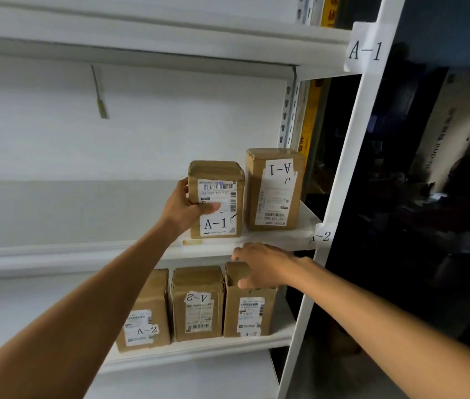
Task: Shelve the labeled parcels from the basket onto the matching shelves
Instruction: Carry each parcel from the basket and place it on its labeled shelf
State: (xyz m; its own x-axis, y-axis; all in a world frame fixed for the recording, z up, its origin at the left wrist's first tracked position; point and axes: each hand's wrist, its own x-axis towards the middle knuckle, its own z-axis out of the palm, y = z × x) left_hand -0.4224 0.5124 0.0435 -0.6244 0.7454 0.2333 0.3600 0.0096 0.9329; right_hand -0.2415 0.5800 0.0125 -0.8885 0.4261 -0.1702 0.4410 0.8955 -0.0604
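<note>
Cardboard parcel marked A-1 stands upright on the A-1 shelf, beside its twin — left hand clasps it, evidently to square it; right hand open, touching an A-2 parcel below.

2 A-1 parcels side by side on upper shelf; 3 A-2 parcels on shelf below.

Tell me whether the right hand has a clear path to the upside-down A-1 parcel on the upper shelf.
Probably yes. The right hand is free, just below that shelf's front edge, and nothing stands before the upside-down A-1 parcel.
</note>
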